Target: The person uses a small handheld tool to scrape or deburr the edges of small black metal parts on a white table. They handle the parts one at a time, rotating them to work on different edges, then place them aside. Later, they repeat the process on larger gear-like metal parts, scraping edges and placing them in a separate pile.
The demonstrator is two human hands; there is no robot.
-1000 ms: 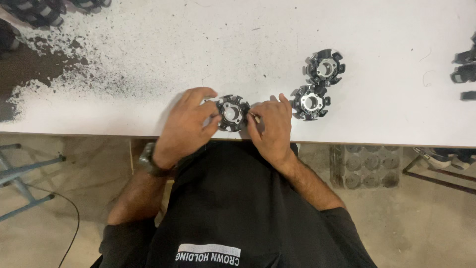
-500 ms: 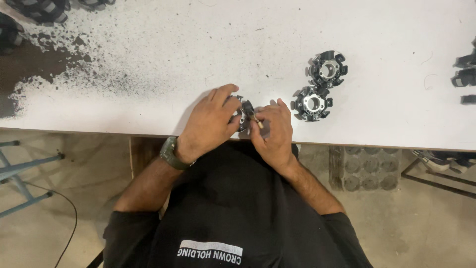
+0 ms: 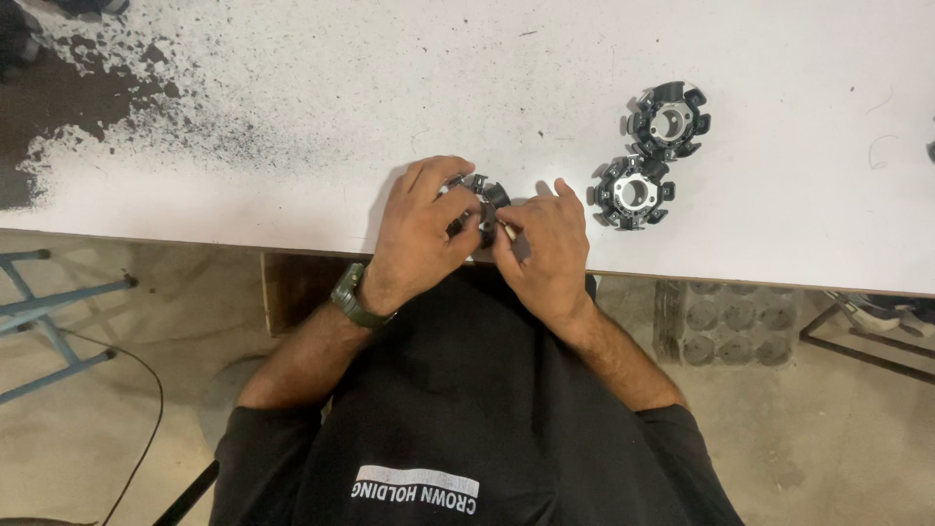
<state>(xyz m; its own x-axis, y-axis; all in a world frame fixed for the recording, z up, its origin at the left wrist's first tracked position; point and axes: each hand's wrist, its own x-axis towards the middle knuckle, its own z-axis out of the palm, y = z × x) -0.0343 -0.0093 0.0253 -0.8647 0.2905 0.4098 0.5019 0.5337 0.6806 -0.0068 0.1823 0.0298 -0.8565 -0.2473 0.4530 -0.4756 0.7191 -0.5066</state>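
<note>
Both hands, the left hand (image 3: 419,229) and right hand (image 3: 541,248), are closed around one black toothed ring (image 3: 482,200) at the near edge of the white table (image 3: 292,117); better to keep it steady against the surface

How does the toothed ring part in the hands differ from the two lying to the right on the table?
The held ring part is tipped on edge and mostly covered by the left hand and right hand; the nearer loose ring and farther loose ring lie flat, untouched, fully visible. All are dark, toothed rings.

Black short-sleeved shirt (image 3: 458,419), dark green wristwatch (image 3: 353,295) on left wrist.
</note>
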